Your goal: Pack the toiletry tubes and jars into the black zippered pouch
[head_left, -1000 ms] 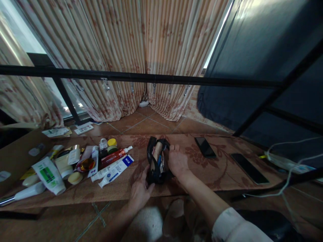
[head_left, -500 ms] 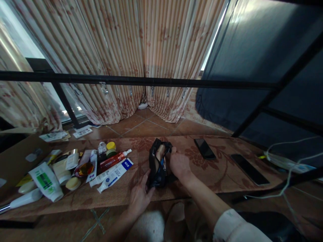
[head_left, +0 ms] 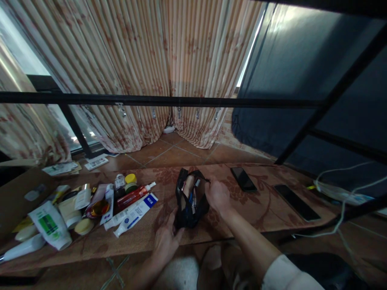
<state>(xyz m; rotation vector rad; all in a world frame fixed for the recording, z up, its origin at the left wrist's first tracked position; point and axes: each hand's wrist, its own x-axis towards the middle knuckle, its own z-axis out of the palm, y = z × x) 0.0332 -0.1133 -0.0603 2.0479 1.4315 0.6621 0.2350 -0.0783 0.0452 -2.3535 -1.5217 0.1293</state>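
Note:
A small black pouch (head_left: pixel 188 220) stands on the patterned cloth in front of me, its mouth spread apart. Inside it I see a beige item (head_left: pixel 189 185) and several slim things too small to name. My left hand (head_left: pixel 167 237) grips the pouch's near left side, thumb along its lower edge. Closed on the pouch's right rim, my right hand (head_left: pixel 218 196) pulls it outward. To the left lie a white and blue tube (head_left: pixel 137 215), a red spray bottle (head_left: pixel 133 196) and a white and green tube (head_left: pixel 51 225).
Two dark phones (head_left: pixel 243 179) (head_left: pixel 296 202) lie to the right on the cloth (head_left: pixel 169 179). A cardboard box (head_left: pixel 18 197) and several cosmetics crowd the left end. A black metal rail (head_left: pixel 151 100) crosses ahead, before curtains (head_left: pixel 136 52). White cables (head_left: pixel 343 213) hang at the right.
The pouch's mouth has opened wider as my right hand drew its rim to the right, so more of the contents shows. My left hand stays on the pouch. The view has shifted slightly.

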